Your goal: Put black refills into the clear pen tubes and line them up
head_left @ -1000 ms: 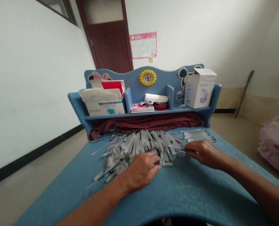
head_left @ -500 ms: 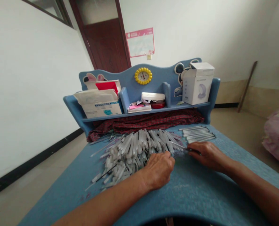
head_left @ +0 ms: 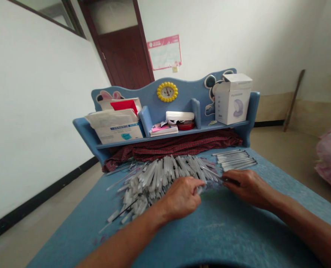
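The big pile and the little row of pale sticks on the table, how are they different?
The big pile has many more sticks than the little row. The pile's sticks overlap and point many ways, while the row's lie side by side, nearly parallel. The pile is beside the left hand; the row lies just beyond the right hand. Both have slim, pale sticks on the blue table.
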{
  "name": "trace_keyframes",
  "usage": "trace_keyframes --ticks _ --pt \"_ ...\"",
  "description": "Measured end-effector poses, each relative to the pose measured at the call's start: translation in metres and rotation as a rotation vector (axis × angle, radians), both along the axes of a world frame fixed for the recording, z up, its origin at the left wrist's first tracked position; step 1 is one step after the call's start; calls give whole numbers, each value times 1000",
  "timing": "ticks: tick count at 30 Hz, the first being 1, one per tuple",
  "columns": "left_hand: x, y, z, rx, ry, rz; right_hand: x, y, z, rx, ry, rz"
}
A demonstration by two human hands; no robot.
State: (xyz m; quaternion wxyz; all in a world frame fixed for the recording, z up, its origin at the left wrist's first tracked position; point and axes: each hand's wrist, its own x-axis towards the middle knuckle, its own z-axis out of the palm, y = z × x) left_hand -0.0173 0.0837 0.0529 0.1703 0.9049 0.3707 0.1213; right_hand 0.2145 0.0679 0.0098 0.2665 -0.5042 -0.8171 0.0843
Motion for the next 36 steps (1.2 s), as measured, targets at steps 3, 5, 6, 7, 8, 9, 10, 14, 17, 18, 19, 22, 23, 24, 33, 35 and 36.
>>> trace_keyframes --ticks 3,5,6,7,8,9,10,14,17,18,19,22,23,24,33,35,36 --pt "-7 8 6 -320 -337 191 -3 -4 1 -25 77 17" --pt "-11 12 10 -469 -560 315 -6 -8 2 -46 128 47" --pt "-12 13 11 -512 -656 358 -8 -10 2 -59 148 66" --pt "-14 14 12 -543 -730 386 -10 -12 3 -74 164 86" --pt "-15 15 13 -566 -786 404 -12 -14 4 -90 174 106" --pt "-16 16 13 -587 -826 413 -14 -15 4 -110 179 128" --pt "-17 16 13 -605 -853 417 -16 -17 5 -131 180 147" --pt "-15 17 12 -634 -932 439 -22 -21 6 -204 175 178" --pt "-13 17 10 -634 -961 464 -24 -22 7 -236 173 179" --pt "-12 17 9 -633 -967 467 -25 -22 7 -243 167 184" --pt "-12 17 9 -631 -974 468 -25 -22 8 -247 159 188" --pt "-10 16 7 -624 -988 457 -26 -23 9 -242 136 187" --pt "-10 16 7 -621 -990 451 -26 -23 10 -240 132 182" --pt "-10 16 7 -616 -992 446 -26 -23 10 -239 128 178" --pt "-9 16 7 -590 -1005 465 -26 -23 9 -215 128 144" --pt "-10 16 6 -601 -996 468 -26 -23 9 -211 131 141" --pt "-10 16 6 -610 -991 462 -26 -23 8 -206 129 140"
